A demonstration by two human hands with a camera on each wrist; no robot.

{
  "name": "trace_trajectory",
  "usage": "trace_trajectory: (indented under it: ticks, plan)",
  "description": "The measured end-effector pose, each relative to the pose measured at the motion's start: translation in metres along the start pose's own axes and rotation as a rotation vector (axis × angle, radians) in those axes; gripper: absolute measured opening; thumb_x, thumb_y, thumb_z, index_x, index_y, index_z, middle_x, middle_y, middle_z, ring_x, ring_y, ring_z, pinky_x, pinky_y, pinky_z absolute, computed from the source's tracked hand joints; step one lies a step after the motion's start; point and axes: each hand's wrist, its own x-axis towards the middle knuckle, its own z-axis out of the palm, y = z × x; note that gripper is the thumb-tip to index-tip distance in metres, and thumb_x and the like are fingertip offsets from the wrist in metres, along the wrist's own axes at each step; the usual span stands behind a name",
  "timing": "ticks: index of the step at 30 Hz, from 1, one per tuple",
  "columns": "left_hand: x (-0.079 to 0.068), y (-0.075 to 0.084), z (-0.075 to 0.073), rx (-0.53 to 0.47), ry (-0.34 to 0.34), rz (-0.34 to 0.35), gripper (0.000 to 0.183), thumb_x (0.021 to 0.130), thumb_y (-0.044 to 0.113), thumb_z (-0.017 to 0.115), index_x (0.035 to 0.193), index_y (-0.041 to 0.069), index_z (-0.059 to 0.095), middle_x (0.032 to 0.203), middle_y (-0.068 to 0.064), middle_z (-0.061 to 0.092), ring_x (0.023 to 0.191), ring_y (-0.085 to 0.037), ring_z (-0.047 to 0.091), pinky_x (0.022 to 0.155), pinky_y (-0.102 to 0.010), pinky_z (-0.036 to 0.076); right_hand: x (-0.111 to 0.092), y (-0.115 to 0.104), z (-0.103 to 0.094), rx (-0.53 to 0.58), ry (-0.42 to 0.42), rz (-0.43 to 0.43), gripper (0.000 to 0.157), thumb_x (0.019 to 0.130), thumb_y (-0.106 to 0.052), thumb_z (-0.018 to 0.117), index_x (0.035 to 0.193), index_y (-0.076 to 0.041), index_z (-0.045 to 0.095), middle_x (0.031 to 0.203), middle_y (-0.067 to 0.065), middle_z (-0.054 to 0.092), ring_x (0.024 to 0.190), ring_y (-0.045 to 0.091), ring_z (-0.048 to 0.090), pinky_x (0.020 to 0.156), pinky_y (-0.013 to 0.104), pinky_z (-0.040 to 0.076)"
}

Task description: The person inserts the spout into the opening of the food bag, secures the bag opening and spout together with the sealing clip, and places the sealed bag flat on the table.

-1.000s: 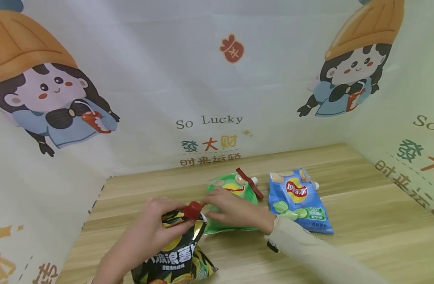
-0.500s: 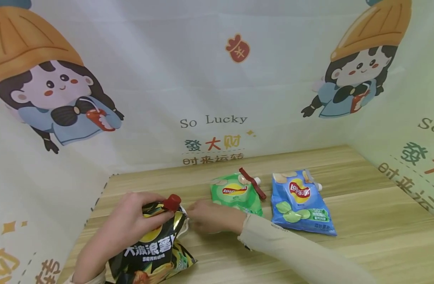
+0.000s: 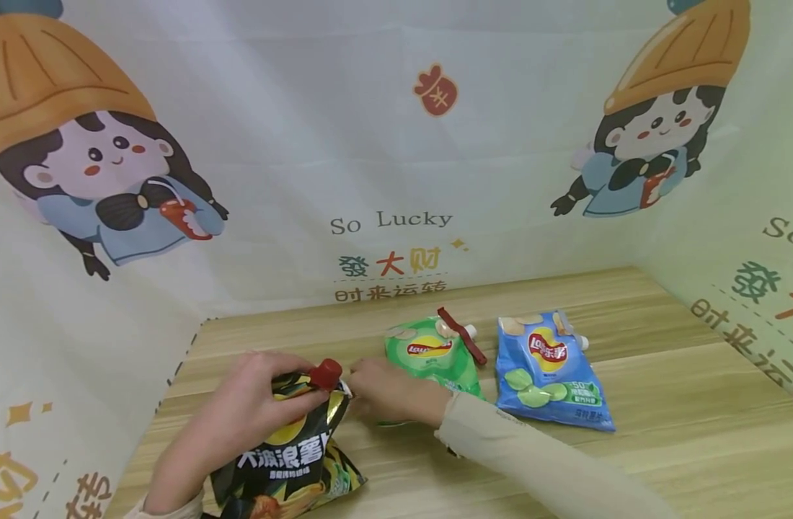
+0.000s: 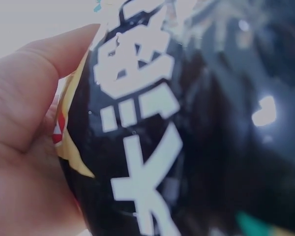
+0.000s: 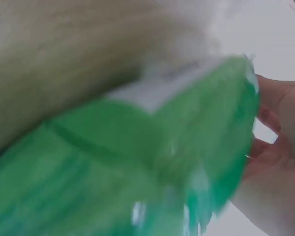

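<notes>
My left hand [image 3: 254,396] grips the top of a black chip bag [image 3: 286,454], thumb in front and fingers behind. A bag clip with a red cap [image 3: 326,375] sits at that top edge. Its white end [image 3: 346,390] shows at the bag's upper right corner, where my right hand [image 3: 396,393] pinches with curled fingers. The right fingertips are partly hidden. In the left wrist view the black bag [image 4: 137,147] fills most of the frame beside the left thumb [image 4: 64,49]. Blurred green packaging [image 5: 137,162] lies before the right hand [image 5: 285,132] in the right wrist view.
A green chip bag [image 3: 435,364] with a dark red clip [image 3: 461,335] lies just beyond my right hand. To its right lies a blue chip bag [image 3: 552,375] with a grey clip. A printed cloth [image 3: 273,180] walls the wooden table [image 3: 662,346] at the back and sides.
Both hands and the black bag have moved left in the head view, then slightly back right. A white strip hanging by the right fingers half a second ago is now mostly out of sight.
</notes>
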Motion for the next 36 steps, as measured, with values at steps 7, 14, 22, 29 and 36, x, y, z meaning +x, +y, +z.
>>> trace_trajectory:
  ticks: [7, 14, 22, 29, 36]
  plan:
    - [0.005, 0.003, 0.009, -0.028, -0.009, 0.055, 0.015, 0.086, 0.026, 0.079, 0.098, 0.017, 0.077, 0.092, 0.010, 0.073, 0.080, -0.006, 0.063, 0.066, -0.025, 0.053, -0.036, 0.022, -0.036, 0.270, 0.123, 0.036, 0.009, 0.099, -0.022, 0.063, 0.096, -0.014, 0.067, 0.091, -0.005, 0.062, 0.085, 0.008, 0.055, 0.076, 0.025, 0.047]
    - [0.008, 0.003, 0.021, -0.022, -0.029, 0.098, 0.015, 0.086, 0.024, 0.079, 0.098, 0.017, 0.077, 0.092, 0.011, 0.073, 0.082, -0.004, 0.064, 0.070, -0.025, 0.053, -0.074, 0.037, -0.058, 0.403, 0.232, 0.094, 0.005, 0.100, -0.019, 0.062, 0.098, -0.015, 0.066, 0.092, -0.008, 0.064, 0.087, 0.006, 0.059, 0.080, 0.027, 0.051]
    - [0.016, 0.008, 0.035, -0.037, -0.051, 0.114, 0.017, 0.087, 0.028, 0.079, 0.100, 0.018, 0.077, 0.093, 0.011, 0.073, 0.081, -0.003, 0.063, 0.069, -0.024, 0.052, -0.117, 0.047, -0.077, 0.456, 0.279, 0.151, 0.007, 0.101, -0.020, 0.061, 0.100, -0.016, 0.066, 0.094, -0.008, 0.065, 0.081, 0.008, 0.059, 0.073, 0.028, 0.051]
    - [0.036, 0.024, 0.052, -0.077, -0.033, 0.196, 0.016, 0.086, 0.023, 0.078, 0.100, 0.016, 0.078, 0.093, 0.011, 0.074, 0.082, -0.001, 0.065, 0.072, -0.025, 0.053, -0.142, 0.054, -0.085, 0.500, 0.330, 0.229, 0.007, 0.096, -0.020, 0.067, 0.090, -0.017, 0.066, 0.085, -0.011, 0.064, 0.075, 0.007, 0.059, 0.069, 0.028, 0.052]
    - [0.054, 0.041, 0.072, -0.096, -0.050, 0.299, 0.012, 0.086, 0.022, 0.078, 0.097, 0.017, 0.077, 0.092, 0.014, 0.073, 0.086, -0.001, 0.065, 0.080, -0.029, 0.052, -0.156, 0.061, -0.088, 0.457, 0.363, 0.271, 0.015, 0.091, -0.027, 0.074, 0.082, -0.018, 0.066, 0.085, -0.008, 0.062, 0.071, 0.007, 0.058, 0.063, 0.026, 0.052]
